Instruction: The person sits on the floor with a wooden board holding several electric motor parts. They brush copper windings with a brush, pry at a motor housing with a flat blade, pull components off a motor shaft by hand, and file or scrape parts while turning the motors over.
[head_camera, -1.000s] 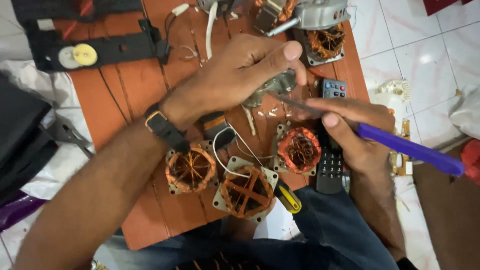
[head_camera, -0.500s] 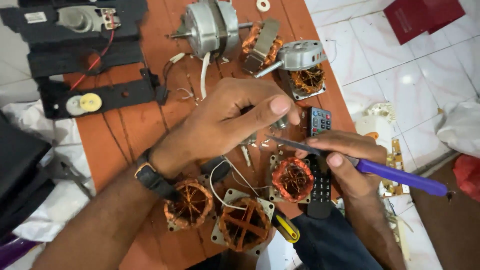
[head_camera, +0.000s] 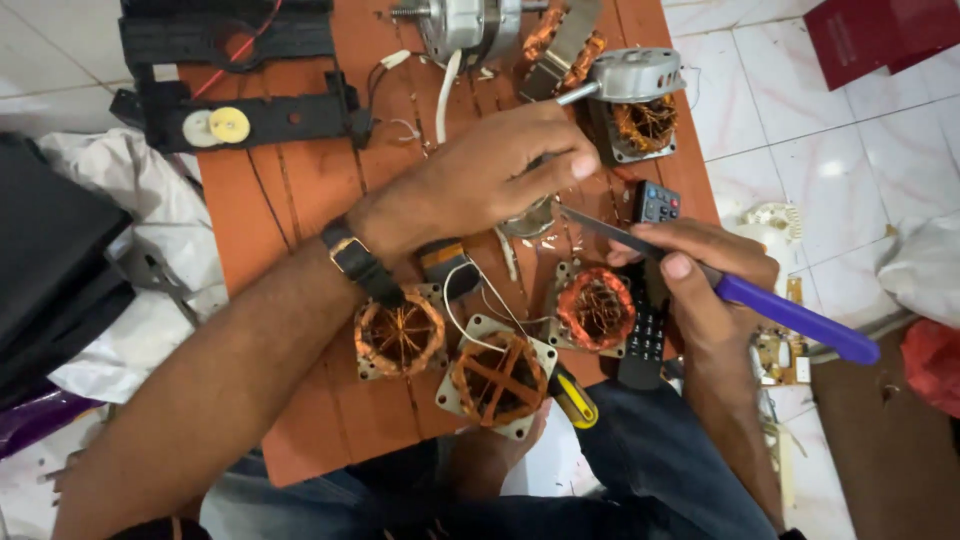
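**Hands over the motor parts**

Since the earlier frame the view has shifted, so the hands sit higher. Three copper-wound stators (head_camera: 499, 378) lie at the near edge of the orange tabletop (head_camera: 262, 215). The left hand (head_camera: 500, 175) pinches what seems a small metal part (head_camera: 528, 216), mostly hidden. The right hand (head_camera: 700, 265) grips a purple-handled file (head_camera: 790, 315), its blade beside that part.

Three copper-wound stators (head_camera: 497, 378) sit in a row at six o'clock on the orange worktop (head_camera: 262, 215). A black bracket (head_camera: 240, 122) with two pale discs lies at ten o'clock, a grey motor (head_camera: 637, 75) at one o'clock, a red box (head_camera: 880, 32) on the tiled floor beyond.
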